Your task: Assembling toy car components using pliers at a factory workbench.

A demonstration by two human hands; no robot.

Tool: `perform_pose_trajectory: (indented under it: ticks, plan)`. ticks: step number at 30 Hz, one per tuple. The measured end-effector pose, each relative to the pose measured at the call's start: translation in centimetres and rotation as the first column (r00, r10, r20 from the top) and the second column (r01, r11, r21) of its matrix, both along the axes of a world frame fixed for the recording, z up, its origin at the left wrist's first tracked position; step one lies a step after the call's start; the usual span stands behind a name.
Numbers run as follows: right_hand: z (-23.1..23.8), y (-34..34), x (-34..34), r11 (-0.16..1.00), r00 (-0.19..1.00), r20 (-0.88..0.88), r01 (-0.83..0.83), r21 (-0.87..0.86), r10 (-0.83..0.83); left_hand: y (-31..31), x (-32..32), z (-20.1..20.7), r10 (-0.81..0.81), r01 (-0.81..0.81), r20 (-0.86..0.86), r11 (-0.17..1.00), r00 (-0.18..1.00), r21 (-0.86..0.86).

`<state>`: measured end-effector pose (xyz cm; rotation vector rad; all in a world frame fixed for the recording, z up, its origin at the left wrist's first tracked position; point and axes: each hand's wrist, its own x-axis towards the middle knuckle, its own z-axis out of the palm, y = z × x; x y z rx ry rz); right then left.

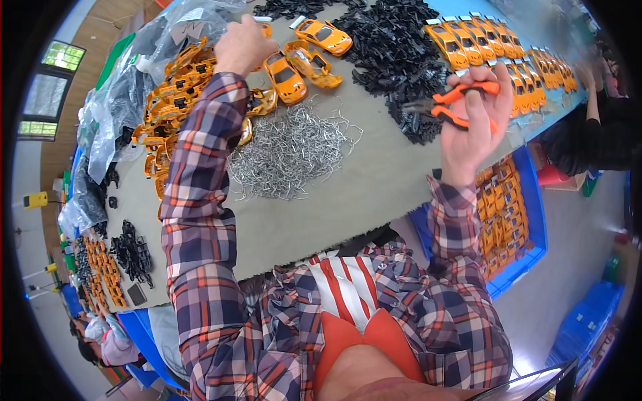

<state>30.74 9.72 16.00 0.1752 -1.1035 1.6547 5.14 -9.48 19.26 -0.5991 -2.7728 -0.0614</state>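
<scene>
My left hand [244, 48] reaches to the far side of the table, fingers curled at an orange toy car body [265, 30] whose other part is hidden under the hand. My right hand [478, 123] is turned palm up and grips a pair of pliers [461, 107] with orange-and-black handles, jaws pointing left. Closest to my left hand are more orange car bodies, one upright [285, 78] and one showing its hollow underside [311, 65]. A heap of bent silver wire pieces [287, 150] lies between my arms. Behind the pliers' jaws spreads a pile of small black plastic parts [394, 50].
Finished-looking car bodies stand in rows [478, 40] at the far right. A blue crate [531, 254] of orange bodies sits by the table's right edge. Stacked bodies [180, 87] and clear plastic bags [127, 100] line the left. Another person's arm [592, 93] is at far right.
</scene>
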Motion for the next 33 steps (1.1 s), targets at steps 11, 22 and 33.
perform_pose_trajectory:
  ticks: [11,22,33]
  plan:
    - [-3.0,1.5,-0.7,0.964,0.976,-0.082,-0.21,-0.164,0.199,-12.6,12.0,-2.0,-0.907,-0.532,0.272,0.065,0.321,0.844]
    - [-4.2,0.5,-4.4,0.997,0.982,0.177,-0.07,0.017,0.065,-18.4,19.6,-12.6,-0.934,-0.808,0.144,-0.198,0.327,0.555]
    - [-1.6,-0.3,-4.4,0.91,0.9,0.147,-0.415,0.011,0.41,-17.5,19.8,-15.3,-0.961,-0.829,0.061,-0.201,0.271,0.522]
